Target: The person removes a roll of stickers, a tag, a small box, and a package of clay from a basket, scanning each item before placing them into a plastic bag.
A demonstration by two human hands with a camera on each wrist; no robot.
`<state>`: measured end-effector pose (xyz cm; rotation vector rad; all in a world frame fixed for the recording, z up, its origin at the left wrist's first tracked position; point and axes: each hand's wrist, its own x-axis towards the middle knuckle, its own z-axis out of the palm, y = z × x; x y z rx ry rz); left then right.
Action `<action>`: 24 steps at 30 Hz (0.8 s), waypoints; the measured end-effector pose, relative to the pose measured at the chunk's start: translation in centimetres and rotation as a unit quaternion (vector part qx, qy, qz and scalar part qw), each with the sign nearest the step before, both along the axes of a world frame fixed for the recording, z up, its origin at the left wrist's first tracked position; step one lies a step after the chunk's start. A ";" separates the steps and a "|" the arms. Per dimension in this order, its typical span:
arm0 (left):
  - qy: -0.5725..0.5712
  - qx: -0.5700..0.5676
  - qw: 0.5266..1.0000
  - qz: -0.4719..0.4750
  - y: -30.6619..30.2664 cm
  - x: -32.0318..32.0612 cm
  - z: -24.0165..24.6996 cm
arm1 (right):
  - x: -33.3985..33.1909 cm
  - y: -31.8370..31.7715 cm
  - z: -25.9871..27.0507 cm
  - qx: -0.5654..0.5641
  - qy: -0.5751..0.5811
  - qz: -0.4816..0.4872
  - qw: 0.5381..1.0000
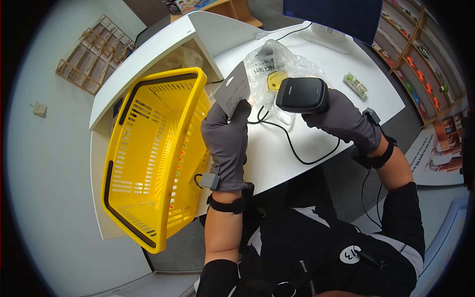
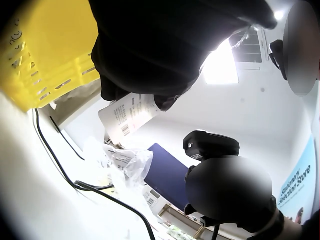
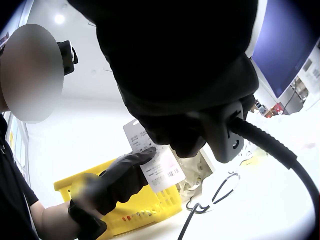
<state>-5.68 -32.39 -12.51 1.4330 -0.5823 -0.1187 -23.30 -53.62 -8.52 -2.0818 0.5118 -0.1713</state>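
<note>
A grey-gloved left hand point(image 1: 225, 143) pinches a flat card package point(image 1: 233, 91) upright above the counter; its printed side with a barcode shows in the right wrist view on the card point(image 3: 159, 167). The gloved right hand point(image 1: 346, 119) grips a black handheld scanner point(image 1: 303, 95), held level to the right of the card and apart from it. From the scanner handle runs a black cable point(image 3: 265, 142). Behind both hands lies a crumpled clear plastic bag point(image 1: 269, 62) with a yellow printed patch.
A yellow basket point(image 1: 170, 163) stands tilted at the left of the white counter point(image 1: 267, 168). At the back is a monitor point(image 1: 334, 17). A small green-and-white packet point(image 1: 356, 85) lies at the right. The cable loops over the counter. Shelves point(image 1: 420, 59) stand beyond.
</note>
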 end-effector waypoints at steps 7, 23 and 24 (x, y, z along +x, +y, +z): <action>0.032 -0.016 0.999 0.011 -0.1 0.1 -0.1 | -0.6 -0.1 0.3 0.009 0.002 -0.022 1.000; 0.037 -0.055 0.997 0.036 -0.4 -0.2 -0.3 | -1.2 -0.2 -0.1 -0.015 0.015 0.004 1.000; 0.044 -0.068 0.996 0.035 -0.5 -0.3 -0.3 | -1.1 -0.2 -0.5 -0.029 0.017 0.004 0.999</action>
